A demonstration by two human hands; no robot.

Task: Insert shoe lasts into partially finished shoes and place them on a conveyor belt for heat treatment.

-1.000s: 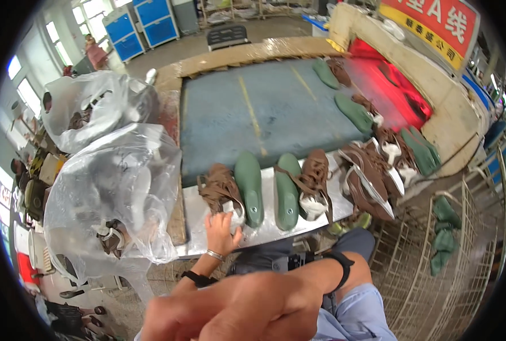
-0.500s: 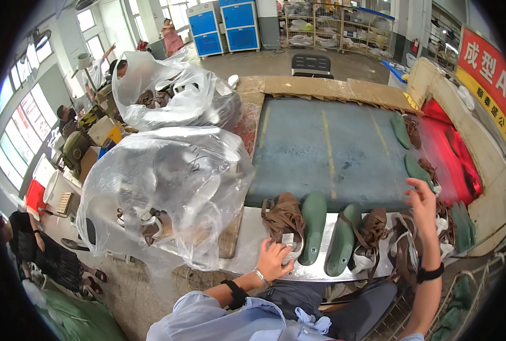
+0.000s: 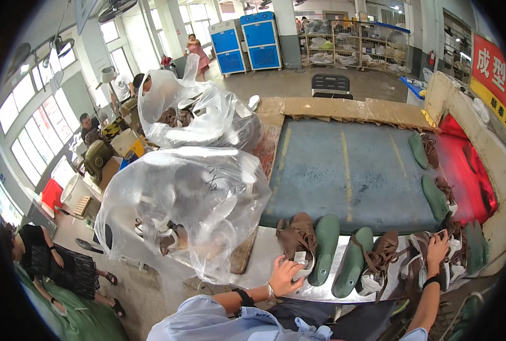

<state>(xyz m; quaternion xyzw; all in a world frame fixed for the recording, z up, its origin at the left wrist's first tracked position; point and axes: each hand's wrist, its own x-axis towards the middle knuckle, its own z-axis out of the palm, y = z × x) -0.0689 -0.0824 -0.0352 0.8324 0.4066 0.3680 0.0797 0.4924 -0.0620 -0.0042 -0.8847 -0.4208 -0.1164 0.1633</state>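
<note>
My left hand (image 3: 287, 277) is closed at the heel end of a brown strappy shoe upper (image 3: 298, 238) with a whitish lining, at the table's near edge. To its right lie a green shoe last (image 3: 325, 250) and a second green last (image 3: 352, 264), then another brown upper (image 3: 382, 256) with loose straps. Further right, my right hand (image 3: 438, 248) reaches down with bent fingers on a brown upper (image 3: 416, 256); its fingertips are partly hidden among the shoes. More green lasts (image 3: 477, 245) stand beside that hand at the far right.
A grey-blue conveyor belt (image 3: 315, 170) runs beyond the metal edge, with lasts and uppers along its right side by a red-lit opening (image 3: 466, 165). Large clear plastic bags (image 3: 184, 199) of shoe uppers crowd the left. Behind the belt stands a black chair (image 3: 331, 85).
My right hand has come down from above the table onto a brown upper. The left hand stays at the heel of its upper. The whole view has shifted, showing more of the room's far end.
</note>
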